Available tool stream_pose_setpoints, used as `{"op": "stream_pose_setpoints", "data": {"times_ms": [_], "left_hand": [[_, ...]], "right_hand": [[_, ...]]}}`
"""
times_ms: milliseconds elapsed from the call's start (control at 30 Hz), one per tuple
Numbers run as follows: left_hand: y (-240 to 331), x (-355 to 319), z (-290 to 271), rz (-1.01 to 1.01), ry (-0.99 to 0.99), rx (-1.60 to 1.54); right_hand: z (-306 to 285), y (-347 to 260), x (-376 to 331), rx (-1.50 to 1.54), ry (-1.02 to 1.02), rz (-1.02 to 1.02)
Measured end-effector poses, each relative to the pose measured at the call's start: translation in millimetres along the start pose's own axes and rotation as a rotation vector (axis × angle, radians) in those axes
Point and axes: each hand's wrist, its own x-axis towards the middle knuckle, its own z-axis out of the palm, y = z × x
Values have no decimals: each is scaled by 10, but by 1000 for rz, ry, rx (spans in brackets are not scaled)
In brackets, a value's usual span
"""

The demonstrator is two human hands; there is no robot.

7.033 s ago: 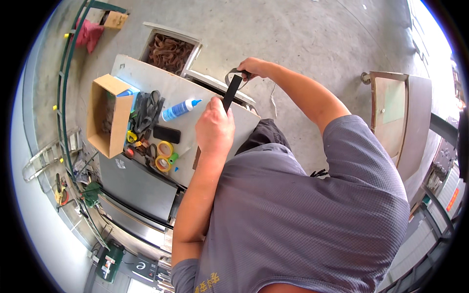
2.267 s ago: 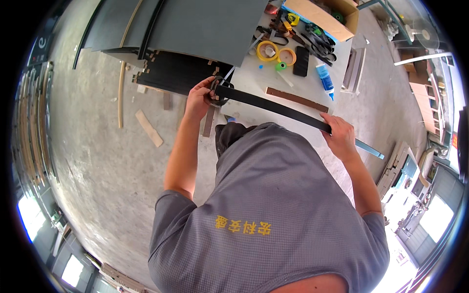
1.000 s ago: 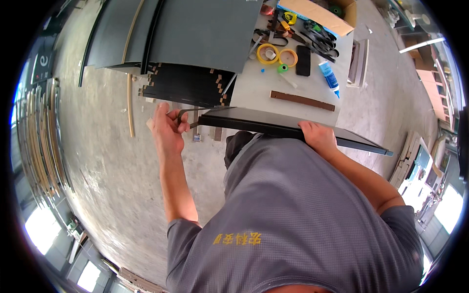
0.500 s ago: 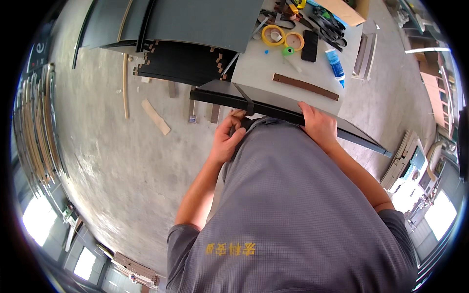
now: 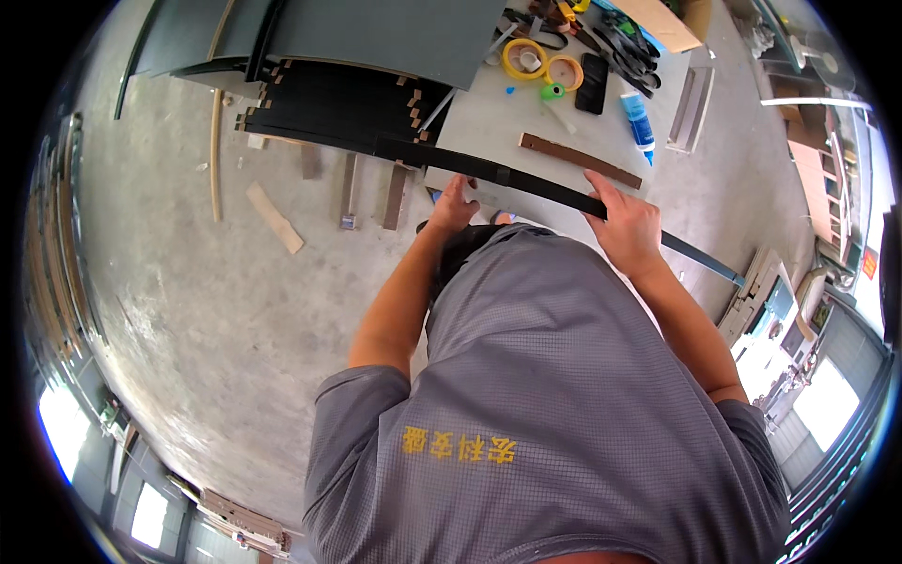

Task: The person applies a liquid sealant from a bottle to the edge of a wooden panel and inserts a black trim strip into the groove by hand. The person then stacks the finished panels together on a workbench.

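Note:
A long dark panel (image 5: 554,191) runs slantwise in front of my body, its narrow black edge turned up toward me. My right hand (image 5: 628,228) grips it right of the middle, fingers over the far side and thumb on the near side. My left hand (image 5: 451,209) is at the near side of the panel, left of the middle. Its fingers are curled with the tips at the black edge; what they hold, if anything, is hidden. A small dark band (image 5: 504,176) crosses the edge between my hands.
Beyond the panel, the pale worktable (image 5: 489,117) carries a brown strip (image 5: 580,161), a blue-white bottle (image 5: 638,122), a black phone (image 5: 592,83), yellow tape rolls (image 5: 524,59) and black straps (image 5: 631,52). Dark boards (image 5: 348,113) are stacked at far left. Wood offcuts (image 5: 275,218) lie on the floor.
The panel has turned from showing its broad grey face to showing mostly its narrow edge. My left hand has shifted up and its fingers have moved off the dark band. My right hand still grips the panel.

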Motion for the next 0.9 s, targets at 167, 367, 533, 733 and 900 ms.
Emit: {"op": "stream_pose_setpoints", "data": {"times_ms": [167, 367, 533, 733, 900], "left_hand": [[167, 99, 196, -244, -227, 112], [760, 109, -417, -88, 259, 249], [1980, 319, -1561, -111, 753, -357], [2311, 529, -1787, -346, 520, -205], [2321, 620, -1913, -416, 472, -217]], "right_hand": [[23, -35, -37, -51, -18, -17], [-38, -52, 136, -43, 18, -10], [-68, 43, 136, 85, -6, -41], [-195, 6, 185, 140, -75, -33], [-240, 276, 48, 124, -96, -34]]}}
